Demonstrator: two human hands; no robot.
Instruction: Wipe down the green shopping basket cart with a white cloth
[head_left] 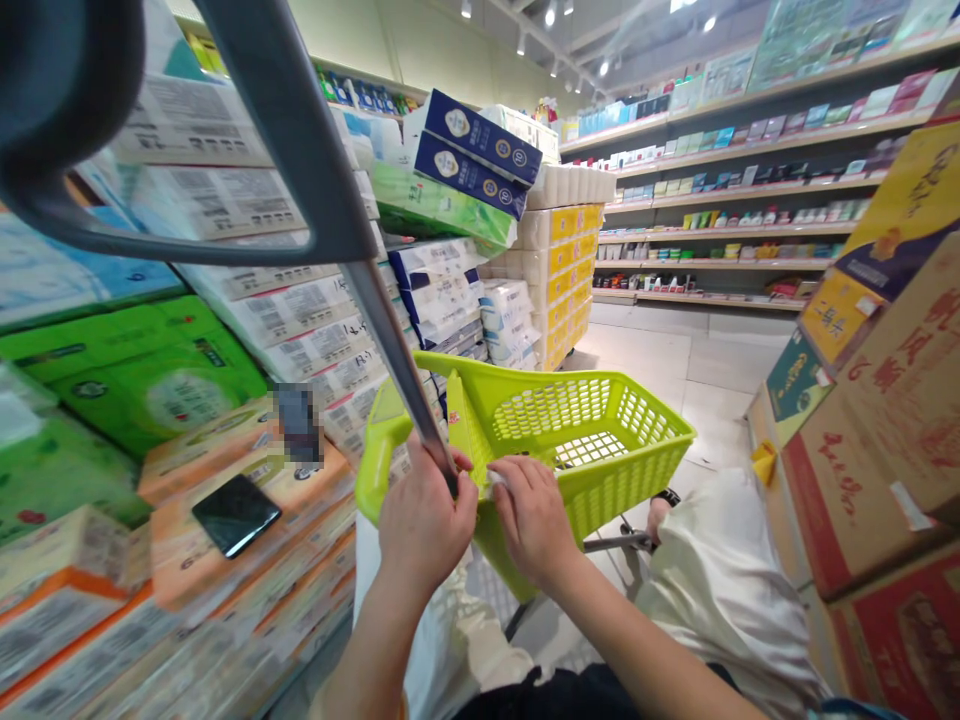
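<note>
Grey loop handle (292,120) is looming nearest, its metal pole (397,365) slanting to the lime-green basket trolley (637,460). Left hand (426,520) is clasping the pole low; right hand (536,525) is curling over a white scrap (495,478), grasp unclear. Pole is looking stiff, slick; mid-length is offering firmest hold. Fingers are hiding its lower end; the handle is running off-view.

Pale tiled floor (652,352), stocked shelves (705,265), ceiling spotlights (550,15).
</note>
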